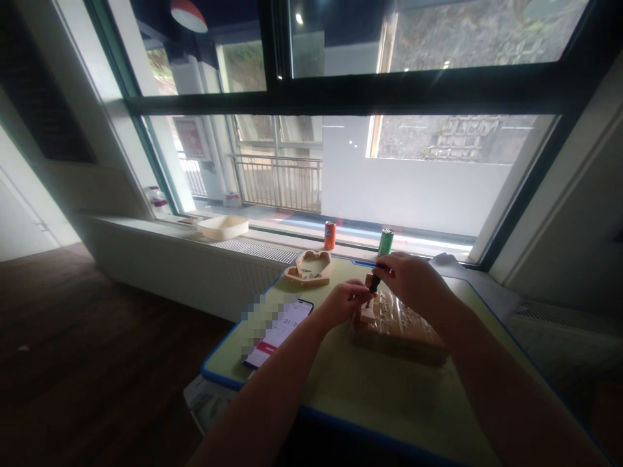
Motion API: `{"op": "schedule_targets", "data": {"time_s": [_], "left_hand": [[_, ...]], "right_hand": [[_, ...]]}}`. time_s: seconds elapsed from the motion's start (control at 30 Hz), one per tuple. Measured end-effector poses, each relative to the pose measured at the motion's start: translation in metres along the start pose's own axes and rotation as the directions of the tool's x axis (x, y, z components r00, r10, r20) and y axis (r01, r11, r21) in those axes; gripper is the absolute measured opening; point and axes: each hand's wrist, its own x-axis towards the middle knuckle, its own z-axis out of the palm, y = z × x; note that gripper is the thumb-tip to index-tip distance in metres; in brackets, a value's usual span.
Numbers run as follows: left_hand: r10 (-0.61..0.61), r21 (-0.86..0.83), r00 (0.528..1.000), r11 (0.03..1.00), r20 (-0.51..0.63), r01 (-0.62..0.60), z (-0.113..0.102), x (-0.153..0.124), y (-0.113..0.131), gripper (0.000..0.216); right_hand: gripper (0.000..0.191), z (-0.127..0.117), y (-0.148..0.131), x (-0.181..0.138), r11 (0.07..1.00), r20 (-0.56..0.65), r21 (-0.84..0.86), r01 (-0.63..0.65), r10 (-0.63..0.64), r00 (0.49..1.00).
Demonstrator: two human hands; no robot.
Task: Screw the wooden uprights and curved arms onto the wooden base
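Observation:
My right hand (409,275) is closed round the black handle of a screwdriver (374,283), which points down and leans slightly. My left hand (341,303) has its fingers pinched together close to the screwdriver's lower end; what lies between them is too small to tell. Right under the fingers, a small pale wooden piece (368,314) rests on the left end of a brown box (399,344). The box looks wrapped in shiny clear plastic, with several small things on top that I cannot make out.
The box stands on a pale green table with a blue edge (321,415). A phone (278,334) lies left of my hands. Behind it are heart-shaped wooden trays (307,281) holding small metal bits. An orange can (329,235), a green can (385,242) and a cream basin (224,227) stand by the window.

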Motion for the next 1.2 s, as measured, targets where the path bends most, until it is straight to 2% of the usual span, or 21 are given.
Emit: {"op": "schedule_targets", "data": {"time_s": [0.13, 0.23, 0.33, 0.5, 0.57, 0.67, 0.8, 0.87, 1.03, 1.1, 1.2], "left_hand": [[-0.007, 0.046, 0.997, 0.999, -0.073, 0.011, 0.001, 0.001, -0.004, 0.038], [0.037, -0.010, 0.998, 0.999, -0.049, -0.037, 0.002, 0.002, -0.006, 0.033], [0.077, -0.085, 0.997, 0.993, 0.015, -0.076, 0.002, 0.002, -0.007, 0.029], [0.022, -0.089, 0.998, 0.996, 0.062, -0.016, -0.002, 0.002, -0.006, 0.033], [0.018, -0.078, 0.997, 0.997, 0.077, -0.012, -0.002, 0.001, -0.004, 0.033], [-0.009, -0.080, 0.998, 0.997, 0.058, 0.013, -0.001, 0.000, -0.002, 0.033], [-0.092, -0.097, 0.994, 0.992, -0.062, 0.086, 0.002, 0.001, -0.005, 0.034], [-0.097, -0.115, 0.992, 0.990, -0.086, 0.087, 0.002, 0.001, -0.008, 0.033], [-0.052, -0.146, 0.996, 0.988, -0.068, 0.042, -0.001, 0.003, -0.009, 0.030], [-0.054, -0.138, 0.996, 0.989, -0.066, 0.045, -0.003, 0.003, -0.008, 0.032], [-0.061, -0.159, 0.998, 0.986, -0.019, 0.057, -0.003, 0.003, -0.006, 0.033]], "right_hand": [[0.046, -0.001, -0.005, -0.001, 0.988, -0.007, -0.144, -0.052, 0.052, 0.999], [0.051, -0.001, -0.010, -0.004, 0.979, -0.010, -0.200, -0.026, 0.025, 1.000], [0.048, -0.001, -0.012, -0.005, 0.988, 0.007, -0.153, -0.023, 0.024, 1.000], [0.030, -0.001, -0.009, -0.004, 0.999, 0.022, 0.041, 0.032, -0.033, 0.999], [0.026, -0.002, -0.008, -0.004, 0.998, 0.031, 0.053, 0.045, -0.046, 0.998], [0.030, -0.002, -0.008, -0.004, 1.000, 0.015, -0.007, 0.028, -0.028, 0.999], [0.044, 0.001, -0.010, -0.003, 0.997, 0.011, -0.072, 0.008, -0.007, 1.000], [0.048, 0.003, -0.011, -0.002, 0.996, 0.001, -0.089, -0.013, 0.013, 1.000], [0.043, 0.007, -0.010, -0.003, 0.997, -0.065, -0.061, -0.039, 0.035, 0.997], [0.042, 0.011, -0.009, -0.003, 1.000, -0.100, -0.022, -0.014, 0.011, 0.995], [0.039, 0.017, -0.008, -0.001, 0.998, -0.071, 0.040, 0.056, -0.053, 0.996]]}}
